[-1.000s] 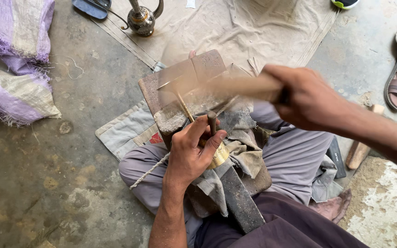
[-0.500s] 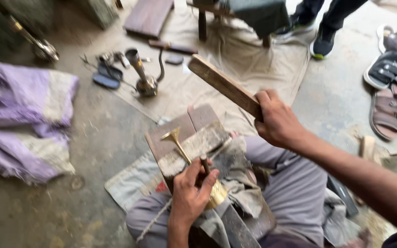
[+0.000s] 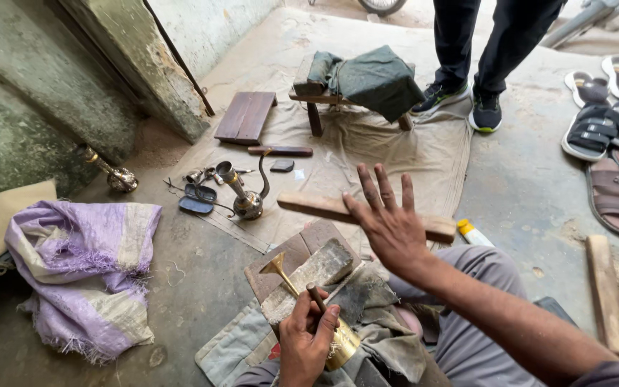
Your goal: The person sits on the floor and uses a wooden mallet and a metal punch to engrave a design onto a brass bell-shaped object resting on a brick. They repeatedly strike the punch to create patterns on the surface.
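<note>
The only package-like thing here is a small tube (image 3: pixel 476 233) with a yellow cap and white body, lying on the concrete just past the seated person's knee; whatever is printed on it is too small to read. No signs hang on the wall.

The person's left hand (image 3: pixel 308 342) is closed around a thin dark punch (image 3: pixel 317 297) and presses down on a brass trumpet-shaped piece (image 3: pixel 289 279), whose flared mouth points up and left. The brass piece lies over a grey stone block (image 3: pixel 308 278) that rests on a dark wooden board (image 3: pixel 288 259) in the lap, with grimy cloth (image 3: pixel 377 315) bunched beside it. The right hand (image 3: pixel 388 226) is raised with fingers spread wide; a flat wooden stick (image 3: pixel 324 207) lies across the palm side, and I cannot tell whether the thumb grips it.

Ahead of the lap, a tan sheet (image 3: pixel 410 154) covers the floor. On its near left edge stand a small metal ewer (image 3: pixel 245 197), some small tools and a dark pouch (image 3: pixel 199 198). Further back sit a brown plank (image 3: pixel 246 116) and a low wooden stool (image 3: pixel 324 100) draped with a green cloth (image 3: pixel 374 79). Another person's legs in dark trousers (image 3: pixel 478 43) stand just behind the stool.

To the right, sandals (image 3: pixel 610 136) crowd the edge, and a wooden bar (image 3: pixel 605 290) lies near them. To the left, a purple and cream shawl (image 3: pixel 84 276) is heaped on rough, stained concrete, below a peeling greenish wall (image 3: pixel 30 107), where a slim brass vase (image 3: pixel 112 172) stands.
</note>
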